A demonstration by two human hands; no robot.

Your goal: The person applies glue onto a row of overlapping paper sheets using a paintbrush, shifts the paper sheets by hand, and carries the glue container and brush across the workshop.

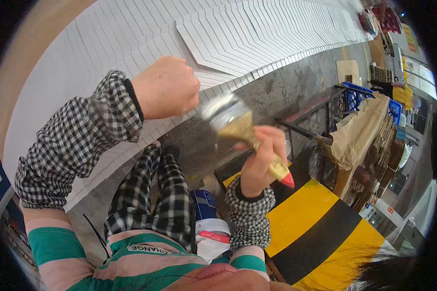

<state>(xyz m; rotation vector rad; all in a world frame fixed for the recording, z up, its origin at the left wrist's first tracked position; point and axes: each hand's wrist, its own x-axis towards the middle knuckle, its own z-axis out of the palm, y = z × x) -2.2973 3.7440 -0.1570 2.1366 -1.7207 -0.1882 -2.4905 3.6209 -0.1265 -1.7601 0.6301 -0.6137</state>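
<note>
Fingers of the right hand wrap the wooden handle of a wide paintbrush, red tip pointing down and blurred bristles raised toward the left hand. That left grip is clenched into a fist just beside the bristles; whether it holds anything cannot be told. Rows of overlapping white sheets cover the floor beyond. A white-and-blue bucket sits below, near the person's legs.

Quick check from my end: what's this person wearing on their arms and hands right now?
Both hands, left hand and right hand, are bare, no gloves. Each forearm wears a black-and-white checked sleeve cover with a dark cuff at the wrist, over a shirt striped pink and green.
</note>
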